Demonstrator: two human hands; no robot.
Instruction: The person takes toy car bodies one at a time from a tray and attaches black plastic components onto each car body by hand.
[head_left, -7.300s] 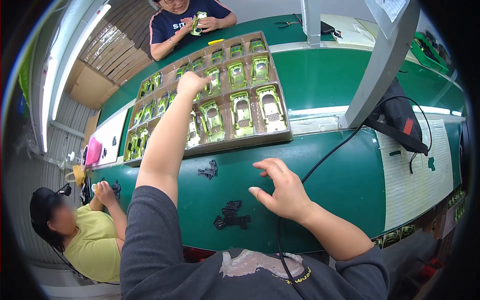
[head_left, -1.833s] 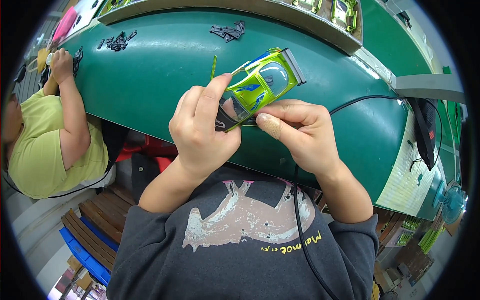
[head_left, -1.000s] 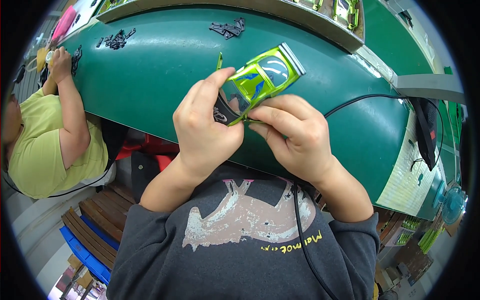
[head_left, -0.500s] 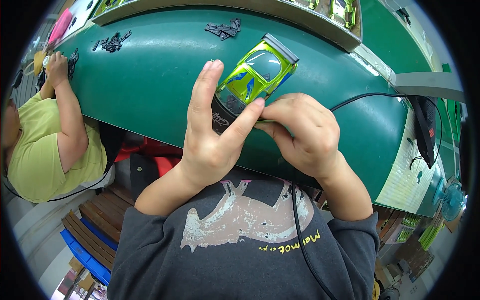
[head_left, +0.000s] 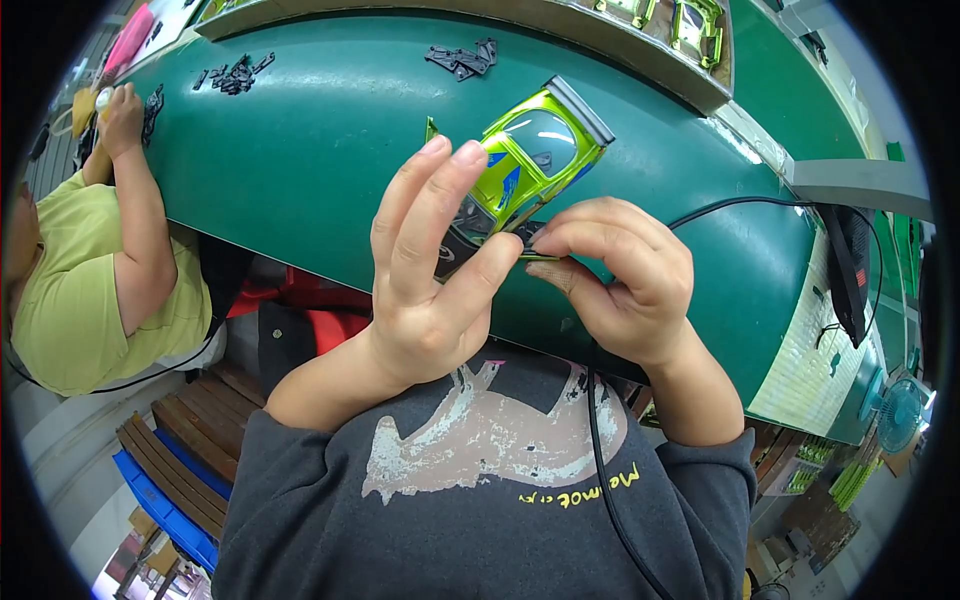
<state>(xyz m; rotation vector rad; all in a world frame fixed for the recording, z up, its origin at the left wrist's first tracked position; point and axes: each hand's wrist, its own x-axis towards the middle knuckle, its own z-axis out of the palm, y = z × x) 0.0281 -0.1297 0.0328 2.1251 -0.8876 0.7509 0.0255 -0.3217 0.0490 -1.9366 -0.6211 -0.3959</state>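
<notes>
A shiny lime-green toy car body (head_left: 508,178) with blue markings, a dark tinted window and a grey rear spoiler is tilted above the table, spoiler end farthest from me. My left hand (head_left: 428,265) grips its near end, thumb on the near right side and two raised fingers covering part of the left side. A small green piece (head_left: 431,129) pokes out beyond those fingers. At the car's near right corner, my right hand (head_left: 625,270) pinches a thin dark and green-edged part between thumb and forefinger. Whether that part joins the car is hidden.
Small black plastic parts (head_left: 462,60) lie at the table's far middle, with another black pile (head_left: 235,75) farther left. A tray (head_left: 480,14) holding green car bodies spans the back. A black cable (head_left: 740,202) crosses at right. A co-worker (head_left: 95,260) sits at left.
The car has shifted slightly right and away from its former place, tilting a little. My left fingers have bent over its side, and my right hand has drawn slightly right, nearer me.
</notes>
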